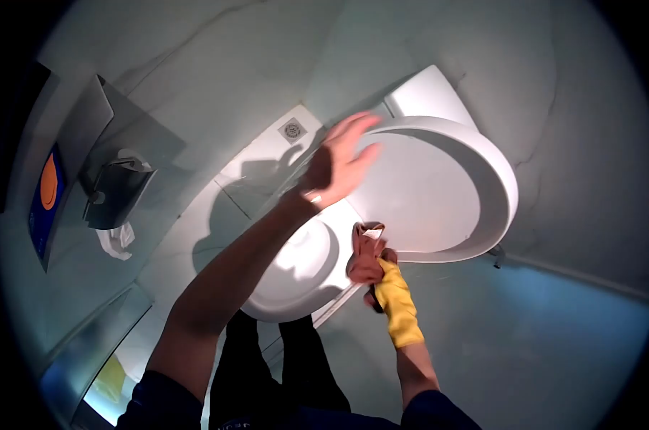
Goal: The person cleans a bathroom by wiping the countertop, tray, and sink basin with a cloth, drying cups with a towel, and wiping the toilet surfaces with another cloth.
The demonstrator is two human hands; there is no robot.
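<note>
My left hand (344,161) is bare, with its fingers spread and slightly blurred, over the near left edge of a large white basin (425,193). Nothing shows in it. A yellow glove or sleeve (399,301) covers my right wrist and forearm. My right hand (382,276) is closed on a reddish-brown cloth (367,251) with a small white label, at the basin's lower left rim. Some of the right fingers are hidden by the cloth and blurred.
Below my left forearm is a white toilet (288,294). A floor drain (293,130) lies beyond it. On the left wall hang a metal paper holder (123,193) with loose white paper (116,240) and a blue and orange sign (48,186). A white box-like fixture (432,97) adjoins the basin.
</note>
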